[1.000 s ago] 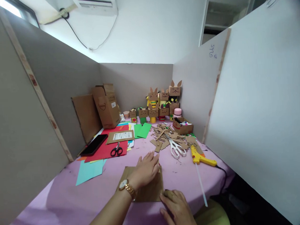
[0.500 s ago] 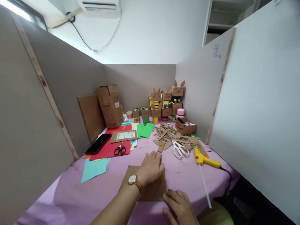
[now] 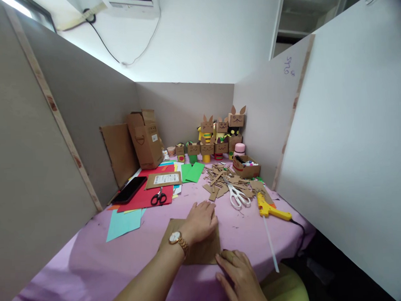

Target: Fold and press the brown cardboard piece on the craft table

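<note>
A flat brown cardboard piece lies on the cloth-covered table in front of me. My left hand, with a gold watch on its wrist, rests palm down across it. The fingers of that hand are stretched out toward the far right corner. At the near right corner is my right hand, its index fingertip touching the cardboard edge and its thumb held apart. Its other fingers are bent, and what lies under them is hidden.
Cardboard scraps, white scissors and a yellow glue gun with a long glue stick lie to the right. On the left are black scissors, coloured paper, a phone and a box. Cardboard animal figures stand behind.
The view has shifted slightly, so everything sits a little higher and further left. Both hands keep nearly the same place on the cardboard.
</note>
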Tool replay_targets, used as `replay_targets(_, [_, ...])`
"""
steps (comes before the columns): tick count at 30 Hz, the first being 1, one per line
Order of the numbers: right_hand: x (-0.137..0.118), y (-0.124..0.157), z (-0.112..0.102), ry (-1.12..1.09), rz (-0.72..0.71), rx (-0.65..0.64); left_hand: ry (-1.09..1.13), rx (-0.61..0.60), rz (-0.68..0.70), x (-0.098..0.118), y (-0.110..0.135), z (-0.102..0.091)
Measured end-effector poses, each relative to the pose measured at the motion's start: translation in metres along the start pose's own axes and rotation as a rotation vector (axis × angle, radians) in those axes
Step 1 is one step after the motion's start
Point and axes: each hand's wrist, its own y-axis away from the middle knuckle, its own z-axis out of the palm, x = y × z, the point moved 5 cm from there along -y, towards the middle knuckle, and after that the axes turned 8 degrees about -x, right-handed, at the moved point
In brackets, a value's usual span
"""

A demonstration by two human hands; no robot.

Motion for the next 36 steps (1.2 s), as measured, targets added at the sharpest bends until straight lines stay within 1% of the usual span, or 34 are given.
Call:
replay_targets(8, [0.003, 0.002, 0.002, -0.014, -0.004, 0.03, -0.031, 0.005, -0.007, 0.0, 0.0, -0.004])
replay_targets(12, [0.006, 0.001, 0.002, -0.027, -0.012, 0.079, -0.04, 0.003, -0.014, -0.001, -0.001, -0.004])
replay_targets(14, [0.006, 0.0, 0.002, -0.036, -0.003, 0.134, -0.039, 0.0, -0.017, -0.001, -0.002, -0.004])
replay_targets(17, [0.005, -0.002, 0.005, -0.045, 0.032, 0.25, -0.033, -0.001, -0.027, -0.002, -0.003, -0.006])
replay_targets(20, [0.006, -0.003, 0.013, -0.036, 0.032, 0.344, -0.028, 0.0, -0.033, -0.001, -0.001, -0.008])
replay_targets(25, [0.014, -0.004, 0.027, -0.006, 0.014, 0.463, -0.029, -0.003, -0.035, -0.002, 0.0, -0.01])
replay_targets(30, [0.016, -0.005, 0.032, 0.003, 0.017, 0.477, -0.019, -0.003, -0.034, -0.004, -0.002, -0.007])
replay_targets(36, [0.008, -0.002, 0.019, -0.019, 0.027, 0.444, -0.005, -0.004, -0.038, -0.003, 0.0, -0.006])
